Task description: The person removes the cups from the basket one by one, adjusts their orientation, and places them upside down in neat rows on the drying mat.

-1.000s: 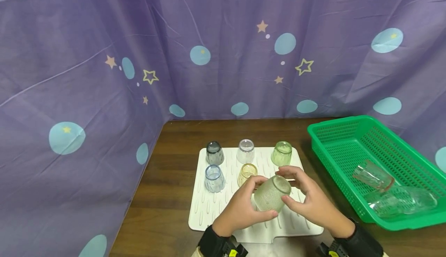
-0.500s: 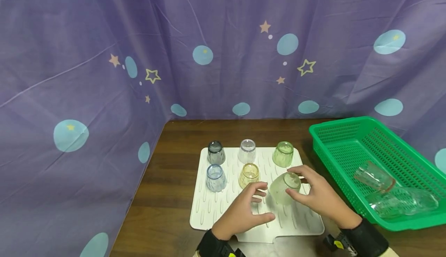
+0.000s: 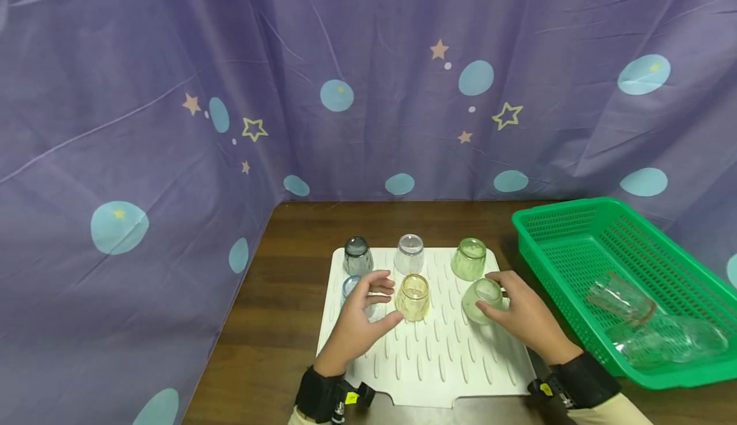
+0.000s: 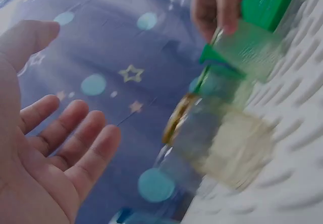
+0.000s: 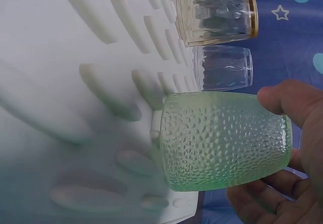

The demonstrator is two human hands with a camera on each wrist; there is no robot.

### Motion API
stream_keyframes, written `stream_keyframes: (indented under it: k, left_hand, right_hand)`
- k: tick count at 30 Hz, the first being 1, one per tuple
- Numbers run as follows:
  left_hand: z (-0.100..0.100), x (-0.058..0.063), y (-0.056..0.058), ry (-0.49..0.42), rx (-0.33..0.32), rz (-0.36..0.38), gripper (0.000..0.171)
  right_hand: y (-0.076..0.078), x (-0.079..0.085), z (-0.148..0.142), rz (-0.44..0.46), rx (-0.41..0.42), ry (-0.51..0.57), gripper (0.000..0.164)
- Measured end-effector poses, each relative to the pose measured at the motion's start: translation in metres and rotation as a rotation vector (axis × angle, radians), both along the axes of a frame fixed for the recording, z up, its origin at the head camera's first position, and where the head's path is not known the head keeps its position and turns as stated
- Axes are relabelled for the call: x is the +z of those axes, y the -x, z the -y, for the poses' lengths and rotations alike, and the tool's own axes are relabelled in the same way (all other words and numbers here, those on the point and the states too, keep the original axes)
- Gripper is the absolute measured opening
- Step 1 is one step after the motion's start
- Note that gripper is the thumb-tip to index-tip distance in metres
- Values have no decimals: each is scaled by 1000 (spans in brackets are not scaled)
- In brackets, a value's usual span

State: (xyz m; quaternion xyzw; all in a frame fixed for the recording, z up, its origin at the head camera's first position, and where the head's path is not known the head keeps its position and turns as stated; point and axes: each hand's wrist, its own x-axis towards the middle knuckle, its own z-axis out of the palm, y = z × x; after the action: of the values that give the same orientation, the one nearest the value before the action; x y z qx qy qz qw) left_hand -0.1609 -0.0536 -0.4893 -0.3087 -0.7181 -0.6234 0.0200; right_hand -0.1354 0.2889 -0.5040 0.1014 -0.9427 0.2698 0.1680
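A pale green glass with a bumpy surface (image 5: 222,141) stands upside down at the right side of the white draining tray (image 3: 426,374). My right hand (image 3: 526,316) grips it near its upturned base, thumb on one side and fingers on the other. My left hand (image 3: 357,326) holds nothing; its fingers are relaxed and spread in the left wrist view. It hovers over the tray's left part, in front of the blue glass (image 3: 348,284), hiding much of it. Just right of its fingertips stands the yellow glass (image 3: 413,298).
Along the tray's back edge stand a dark grey glass (image 3: 358,257), a clear glass (image 3: 409,255) and a green glass (image 3: 469,260), all upside down. A green plastic basket (image 3: 553,271) at right holds a clear glass with a reddish rim (image 3: 622,297) and another clear glass piece (image 3: 668,338).
Both hands held the pale green glass; the left hand let go and drew away to the left. My right hand carried the glass right and back, down to the tray.
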Motion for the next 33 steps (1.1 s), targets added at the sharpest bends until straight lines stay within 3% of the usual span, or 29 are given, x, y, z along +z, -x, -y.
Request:
stream_keyframes:
  k: [4, 9, 17, 22, 29, 33]
  left_hand:
    - [13, 8, 11, -85, 61, -80, 63]
    - [23, 17, 25, -137, 87, -158, 68]
    - [31, 24, 33, -133, 127, -198, 70]
    - [34, 29, 35, -125, 112, -193, 69]
    - [45, 52, 48, -102, 122, -261, 71]
    - [47, 66, 54, -96, 117, -290, 73]
  right_hand:
    - [0, -2, 0, 16, -15, 9, 54]
    - [0, -3, -1, 50, -30, 13, 55]
    - [6, 3, 1, 89, -2, 37, 55]
    - [9, 5, 1, 101, 8, 45, 56]
    - [10, 5, 1, 71, 21, 15, 60]
    - [2, 18, -1, 16, 46, -38, 72]
